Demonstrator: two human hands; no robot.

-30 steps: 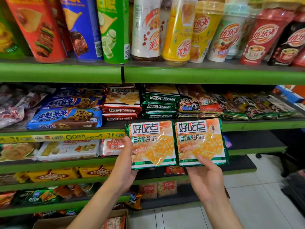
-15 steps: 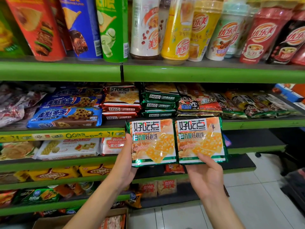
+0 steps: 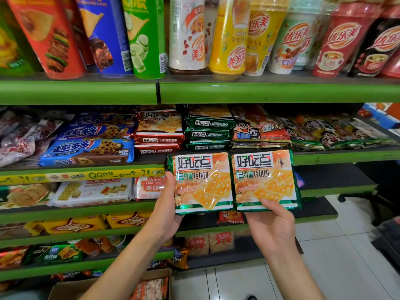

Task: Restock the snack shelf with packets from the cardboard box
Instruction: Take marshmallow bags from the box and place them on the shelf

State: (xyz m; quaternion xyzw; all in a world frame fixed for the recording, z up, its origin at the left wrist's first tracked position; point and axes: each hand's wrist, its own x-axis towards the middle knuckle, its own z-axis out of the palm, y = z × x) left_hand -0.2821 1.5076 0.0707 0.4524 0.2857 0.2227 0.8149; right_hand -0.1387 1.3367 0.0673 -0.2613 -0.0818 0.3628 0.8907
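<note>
I hold two green-edged cracker packets side by side, upright, in front of the green shelf edge [image 3: 346,158]. My left hand [image 3: 167,213] grips the left packet [image 3: 201,182] by its left side and bottom. My right hand [image 3: 270,226] grips the right packet [image 3: 264,180] from below. Just above them, on the shelf, lies a stack of matching green packets [image 3: 207,135]. The cardboard box [image 3: 91,286] sits on the floor at the bottom, with an orange packet [image 3: 151,289] showing inside.
Red packets [image 3: 158,135] and blue cookie packs [image 3: 86,148] lie left of the green stack, cartoon-printed bags [image 3: 259,133] to its right. Tall crisp tubes [image 3: 142,35] and drink cups [image 3: 229,35] stand on the top shelf. White tiled floor [image 3: 346,267] lies at the right.
Both hands have lifted the two packets slightly, closer to the shelf edge under the green stack.
</note>
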